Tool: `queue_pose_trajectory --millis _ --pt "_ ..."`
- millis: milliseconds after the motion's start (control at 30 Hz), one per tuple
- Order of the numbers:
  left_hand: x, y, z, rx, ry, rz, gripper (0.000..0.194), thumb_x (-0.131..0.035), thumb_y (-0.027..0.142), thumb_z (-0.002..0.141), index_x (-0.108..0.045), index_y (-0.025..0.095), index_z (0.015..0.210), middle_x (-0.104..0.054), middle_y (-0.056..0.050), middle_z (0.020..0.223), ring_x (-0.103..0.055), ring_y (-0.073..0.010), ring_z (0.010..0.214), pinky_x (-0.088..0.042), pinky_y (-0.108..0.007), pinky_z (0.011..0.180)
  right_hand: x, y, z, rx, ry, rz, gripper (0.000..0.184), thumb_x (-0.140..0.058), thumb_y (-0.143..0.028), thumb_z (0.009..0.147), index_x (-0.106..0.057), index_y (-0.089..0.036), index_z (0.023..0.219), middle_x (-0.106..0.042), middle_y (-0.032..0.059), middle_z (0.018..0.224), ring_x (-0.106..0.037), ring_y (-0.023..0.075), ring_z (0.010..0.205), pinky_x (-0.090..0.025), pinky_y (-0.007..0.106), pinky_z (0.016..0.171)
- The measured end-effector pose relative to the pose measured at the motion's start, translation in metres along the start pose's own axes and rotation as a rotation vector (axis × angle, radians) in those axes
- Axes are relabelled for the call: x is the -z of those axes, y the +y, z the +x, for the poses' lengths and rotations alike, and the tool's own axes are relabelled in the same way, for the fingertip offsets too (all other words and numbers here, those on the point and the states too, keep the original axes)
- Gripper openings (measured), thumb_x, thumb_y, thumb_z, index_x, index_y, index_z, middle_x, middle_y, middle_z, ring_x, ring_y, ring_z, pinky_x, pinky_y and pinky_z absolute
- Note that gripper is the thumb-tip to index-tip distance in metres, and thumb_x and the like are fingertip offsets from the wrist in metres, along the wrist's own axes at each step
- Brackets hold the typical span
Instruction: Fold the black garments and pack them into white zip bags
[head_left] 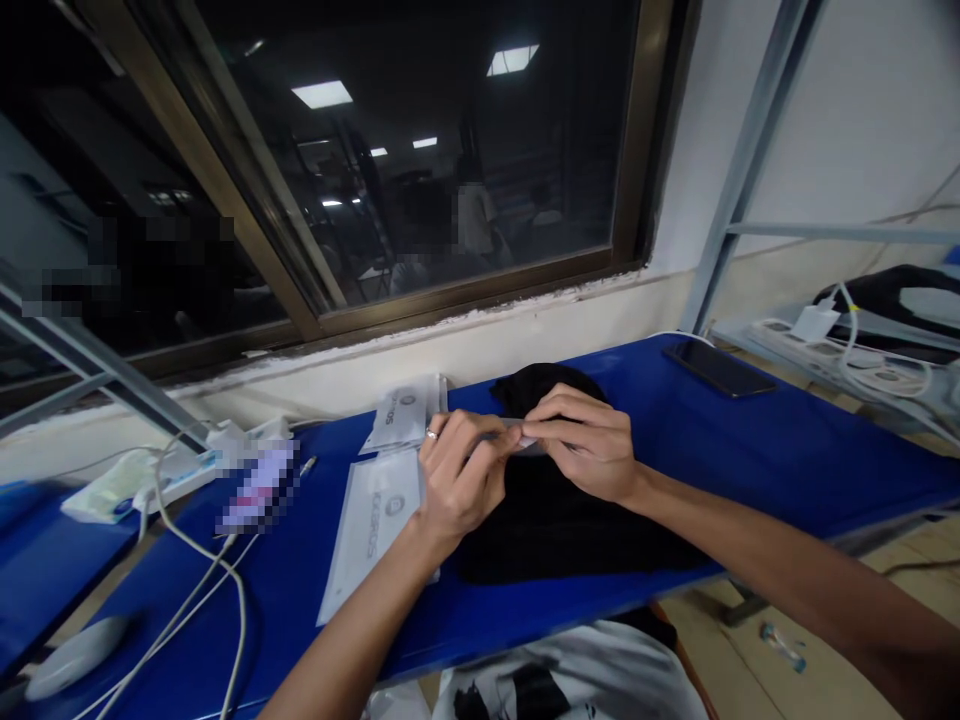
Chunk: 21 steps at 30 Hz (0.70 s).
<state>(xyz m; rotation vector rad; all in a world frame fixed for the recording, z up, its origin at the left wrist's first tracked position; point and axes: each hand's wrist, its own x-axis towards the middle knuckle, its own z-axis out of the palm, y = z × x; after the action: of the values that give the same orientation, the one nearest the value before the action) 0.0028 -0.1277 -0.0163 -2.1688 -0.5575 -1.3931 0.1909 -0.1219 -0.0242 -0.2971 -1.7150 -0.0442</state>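
My left hand (459,478) and my right hand (589,442) meet above a black garment (555,520) lying on the blue table (750,450). Both pinch a small pale strip (517,432) between thumbs and fingertips, perhaps a tag or label. My left hand wears a ring. The fingers of both hands are curled closed around the strip. The garment spreads from the window side toward the table's near edge.
Clear plastic packages with printed inserts (375,520) (405,412) lie left of the garment. A dark phone (720,367) rests at the right rear. White cables (202,570), a power strip (832,352) and a pale mouse-like object (75,655) sit around. A window is behind.
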Motion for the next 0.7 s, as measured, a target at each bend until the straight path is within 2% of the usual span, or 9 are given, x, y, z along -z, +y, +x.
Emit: queue_pose_trajectory --millis 67,167,233,267,333,433,533,633,700 --pt "0.004 -0.011 0.003 0.047 -0.013 0.046 0.015 -0.064 0.009 0.090 -0.070 0.021 0.097 -0.067 -0.006 0.090 -0.060 -0.0163 0.077 -0.044 -0.032 0.072 0.010 0.003 0.005 -0.081 0.050 -0.041 0.028 -0.066 -0.008 0.089 -0.079 -0.029 0.101 -0.074 0.0043 0.084 -0.066 0.0197 0.074 -0.055 0.035 0.065" --pt "0.008 -0.039 0.004 0.112 -0.034 0.134 0.010 -0.064 0.015 0.093 -0.072 0.020 0.095 -0.065 -0.009 0.097 -0.058 -0.0185 0.084 -0.045 -0.034 0.076 0.028 0.024 0.011 -0.238 0.305 -0.173 0.004 -0.075 -0.021 0.086 -0.077 -0.025 0.085 -0.071 0.0031 0.080 -0.066 0.0192 0.074 -0.053 0.034 0.066" --pt "0.009 -0.058 0.001 0.159 -0.050 0.166 0.010 -0.063 0.020 0.095 -0.073 0.019 0.092 -0.065 -0.010 0.098 -0.058 -0.0200 0.087 -0.045 -0.035 0.077 0.034 0.045 0.010 -0.359 0.451 -0.196 0.014 -0.079 -0.032 0.084 -0.072 -0.021 0.078 -0.067 0.0015 0.076 -0.063 0.0170 0.070 -0.051 0.030 0.063" --pt "0.008 -0.065 -0.001 0.195 -0.066 0.161 0.011 -0.062 0.022 0.096 -0.072 0.019 0.092 -0.065 -0.009 0.098 -0.059 -0.0205 0.088 -0.045 -0.035 0.078 0.035 0.055 0.008 -0.433 0.469 -0.185 0.019 -0.078 -0.036 0.084 -0.070 -0.020 0.079 -0.066 0.0011 0.075 -0.063 0.0162 0.069 -0.050 0.029 0.062" --pt "0.004 -0.075 -0.006 0.318 -0.101 0.085 0.015 -0.059 0.026 0.098 -0.071 0.019 0.093 -0.066 -0.009 0.099 -0.061 -0.0197 0.088 -0.047 -0.034 0.078 0.032 0.071 0.000 -0.592 0.402 -0.147 0.025 -0.075 -0.043 0.085 -0.069 -0.019 0.082 -0.066 0.0012 0.075 -0.062 0.0153 0.068 -0.049 0.026 0.060" --pt "-0.002 -0.081 -0.014 0.684 -0.050 -0.156 0.023 -0.054 0.038 0.101 -0.066 0.019 0.106 -0.066 -0.009 0.107 -0.064 -0.0157 0.079 -0.049 -0.029 0.071 0.024 0.084 -0.010 -0.803 0.369 -0.025 0.029 -0.074 -0.047 0.083 -0.064 -0.019 0.084 -0.062 -0.0016 0.064 -0.055 0.0117 0.054 -0.042 0.022 0.049" --pt "-0.006 -0.079 -0.017 1.133 0.031 -0.560 0.053 -0.043 0.062 0.099 -0.064 0.015 0.109 -0.068 -0.013 0.110 -0.068 -0.0173 0.073 -0.051 -0.028 0.061 0.017 0.085 -0.013 -1.056 0.564 0.211 0.035 -0.082 -0.044 0.073 -0.060 -0.022 0.088 -0.055 -0.0066 0.055 -0.047 0.0091 0.044 -0.036 0.019 0.041" --pt "-0.010 -0.069 -0.014 1.398 -0.079 -1.082 0.077 -0.035 0.081 0.091 -0.065 0.011 0.108 -0.070 -0.018 0.112 -0.074 -0.0262 0.084 -0.058 -0.036 0.073 0.008 0.077 -0.012 -1.159 0.618 0.465 0.048 -0.088 -0.033 0.062 -0.055 -0.025 0.097 -0.066 -0.0051 0.067 -0.063 0.0126 0.056 -0.052 0.021 0.049" --pt "-0.013 -0.063 -0.012 1.464 -0.108 -1.246 0.071 -0.054 0.079 0.085 -0.063 0.013 0.112 -0.070 -0.016 0.113 -0.075 -0.0286 0.091 -0.060 -0.040 0.081 0.000 0.068 -0.012 -1.151 0.489 0.595 0.053 -0.089 -0.028 0.062 -0.055 -0.026 0.102 -0.073 -0.0028 0.080 -0.071 0.0148 0.068 -0.060 0.025 0.060"
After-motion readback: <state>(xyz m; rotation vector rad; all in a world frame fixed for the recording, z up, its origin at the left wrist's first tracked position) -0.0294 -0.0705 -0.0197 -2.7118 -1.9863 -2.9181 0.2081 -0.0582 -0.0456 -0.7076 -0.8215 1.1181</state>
